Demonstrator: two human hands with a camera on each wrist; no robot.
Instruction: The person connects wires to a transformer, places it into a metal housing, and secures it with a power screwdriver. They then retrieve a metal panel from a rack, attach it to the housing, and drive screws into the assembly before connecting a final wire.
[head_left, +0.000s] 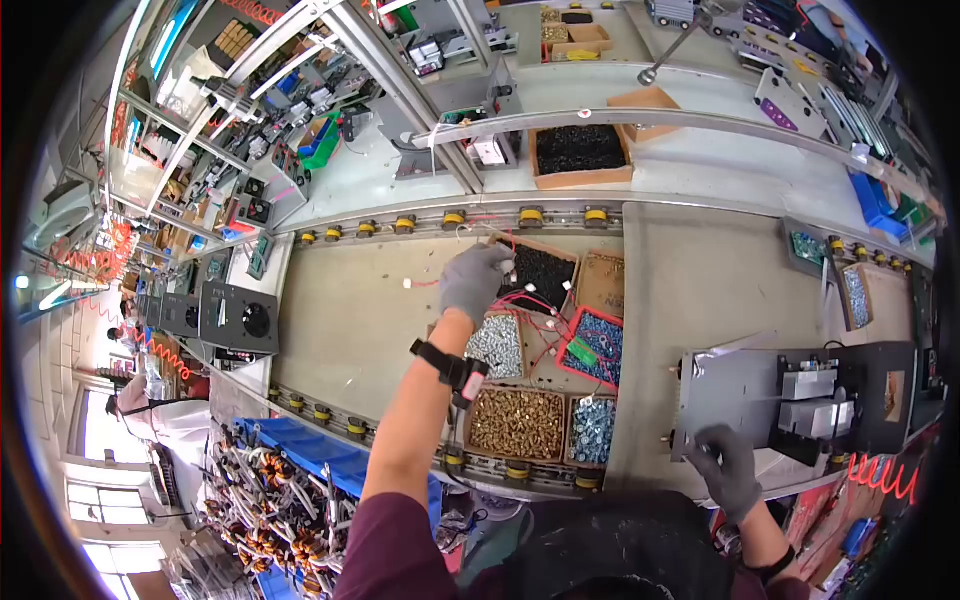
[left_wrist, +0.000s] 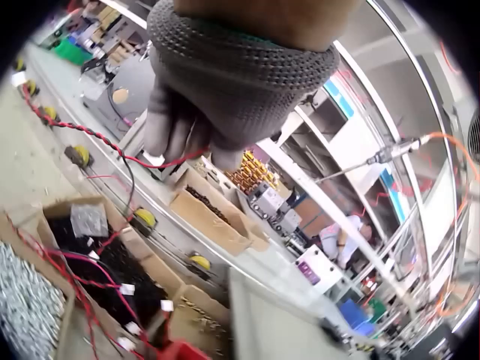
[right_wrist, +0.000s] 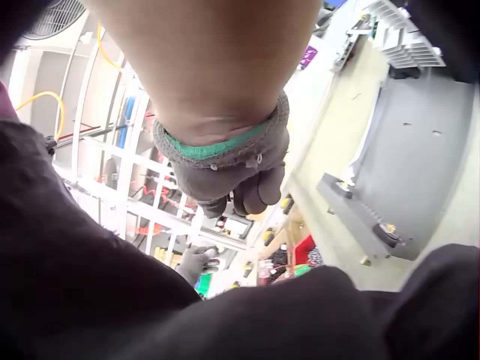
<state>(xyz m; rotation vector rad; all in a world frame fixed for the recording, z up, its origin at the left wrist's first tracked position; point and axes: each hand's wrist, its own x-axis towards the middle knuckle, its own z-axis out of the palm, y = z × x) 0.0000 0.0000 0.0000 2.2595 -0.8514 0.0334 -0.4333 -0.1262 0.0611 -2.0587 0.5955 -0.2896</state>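
Observation:
My gloved left hand is raised over the bench beside a box of small black parts. In the left wrist view its fingertips pinch a twisted red and black wire with small white connectors, which trails down to the left. More red wires with white plugs lie across the boxes below that hand. The gloved right hand hovers near the front edge of a grey metal panel. Its fingers hang loosely curled, with nothing visible in them.
Boxes of silver screws, brass-coloured parts and blue parts stand in front of me. A red tray sits beside them. Roller rails run behind, below a metal crossbar. A black fan unit stands left.

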